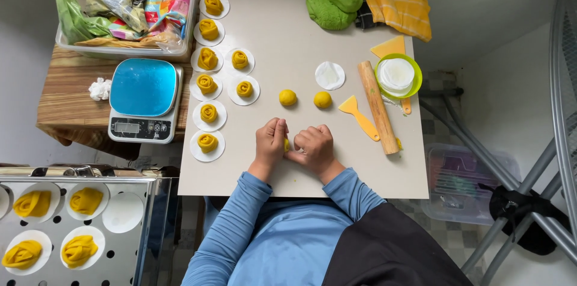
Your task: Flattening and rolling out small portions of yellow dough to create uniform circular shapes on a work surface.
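Note:
My left hand (270, 140) and my right hand (312, 145) meet near the front of a beige work board (300, 33), pinching a small piece of yellow dough (286, 145) between them; most of it is hidden by the fingers. Two yellow dough balls (288, 97) (323, 100) lie just beyond my hands. Several rose-shaped yellow buns on white paper rounds (208, 113) line the board's left side. An empty paper round (330, 75) lies further back.
A wooden rolling pin (377, 106), yellow scraper (359, 116) and green bowl of paper rounds (398, 75) sit right. Green dough (333, 0) lies at the back. A blue-topped scale (144, 98) and bin (126, 3) stand left; a steamer tray (84, 226) holds buns.

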